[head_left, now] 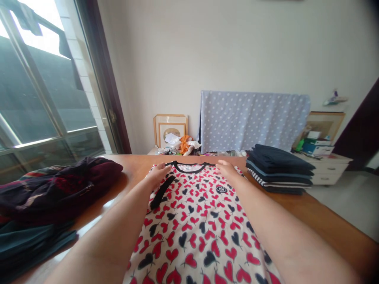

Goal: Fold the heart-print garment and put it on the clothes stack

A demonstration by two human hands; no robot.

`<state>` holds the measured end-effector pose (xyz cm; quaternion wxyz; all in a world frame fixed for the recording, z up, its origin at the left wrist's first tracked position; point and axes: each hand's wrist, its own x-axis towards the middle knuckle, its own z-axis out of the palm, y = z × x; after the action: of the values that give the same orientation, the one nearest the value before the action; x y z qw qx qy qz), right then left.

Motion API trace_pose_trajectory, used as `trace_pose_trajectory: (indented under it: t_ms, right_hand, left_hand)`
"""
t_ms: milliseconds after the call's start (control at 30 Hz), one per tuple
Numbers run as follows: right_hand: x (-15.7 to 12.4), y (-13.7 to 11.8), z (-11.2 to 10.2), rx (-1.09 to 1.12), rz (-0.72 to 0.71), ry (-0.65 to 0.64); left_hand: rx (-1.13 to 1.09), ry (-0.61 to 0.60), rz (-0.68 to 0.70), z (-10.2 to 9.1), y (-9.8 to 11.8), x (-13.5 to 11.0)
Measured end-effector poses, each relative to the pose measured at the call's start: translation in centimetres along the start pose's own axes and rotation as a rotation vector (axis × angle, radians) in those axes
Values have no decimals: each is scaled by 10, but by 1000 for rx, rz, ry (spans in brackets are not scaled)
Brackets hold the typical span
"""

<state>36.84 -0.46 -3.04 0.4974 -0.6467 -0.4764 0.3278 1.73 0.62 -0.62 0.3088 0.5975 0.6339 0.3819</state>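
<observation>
Shirt (pixel 195 221) lies on table (pixel 137 165), front up, long axis 12-to-6, collar (pixel 191 172) at 12. Left hand (pixel 160 173) on its shoulder at 11, right hand (pixel 227 169) at 1, both touching cloth; can't tell pinched or merely pressing. Left slightly nearer collar.

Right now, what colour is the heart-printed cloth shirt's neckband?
The round fabric neckband is black, clearest in head view.

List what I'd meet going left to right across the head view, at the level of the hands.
Crumpled dark clothes → left hand → black neckline of the heart-print shirt → right hand → stack of folded clothes → white drawer unit.
</observation>
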Motion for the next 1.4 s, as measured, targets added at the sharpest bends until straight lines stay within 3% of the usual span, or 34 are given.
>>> trace_pose_trajectory:
  t_ms: [133, 267, 400, 567, 833, 1000, 1133, 1267, 1400]
  right_hand:
    - [-26, -16, -29, 50, 27, 37]
    - [-74, -18, -58, 31, 105, 56]
    - [-129, -14, -75, 48, 188, 41]
    - [-189, -16, -93, 101, 141, 67]
    - [-287, -10, -124, -87, 111, -186]
    - [-354, -5, -130, -189, 21, -139]
    - [-393, 0, -129, -212, -60, -118]
    - [-417, 6, -124, -261, -123, -70]
    - [-436, 10, -113, -316, -206, -95]
  left_hand:
    - [-118, 31, 16, -22, 1, -25]
    - [-186, 68, 4, -34, -4, -58]
    - [-209, 99, -7, -45, -8, -97]
    - [-182, 117, -23, -74, -12, -143]
    - [-54, 183, -117, -136, -38, -231]
    - [84, 258, -177, -166, -55, -290]
    - [196, 250, -190, -182, -58, -328]
    - [234, 203, -207, -185, -53, -359]
    - [152, 106, -184, -175, -37, -387]
